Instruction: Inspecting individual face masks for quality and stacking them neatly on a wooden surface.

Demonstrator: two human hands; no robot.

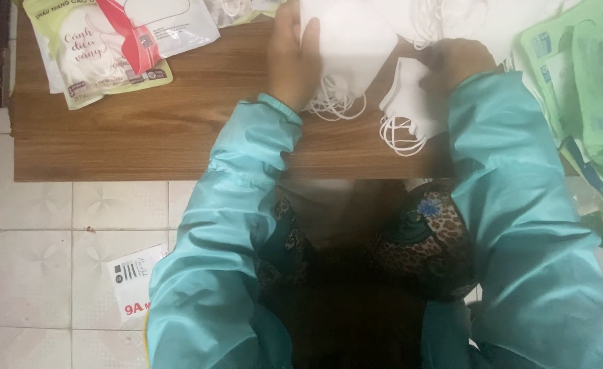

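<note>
On the wooden counter (144, 130) our left hand (293, 58) lies flat with open fingers on a white mask stack (346, 48), our right hand (462, 61) closes on a folded mask (411, 99): light, soft, floppy, best pinched by its edge, not its elastic loops (400, 137).

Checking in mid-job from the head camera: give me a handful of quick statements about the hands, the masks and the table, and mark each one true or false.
1. The left hand rests on a stack of white face masks. True.
2. The right hand holds a red mask. False: the folded mask at it is white, with white ear loops hanging down.
3. The work surface is a wooden table. True.
4. The printed mask packets lie at the table's right end. False: they lie at the left end; green packets are on the right.
5. Both sleeves are teal. True.
6. A paper label lies on the table. False: it lies on the tiled floor.
</note>
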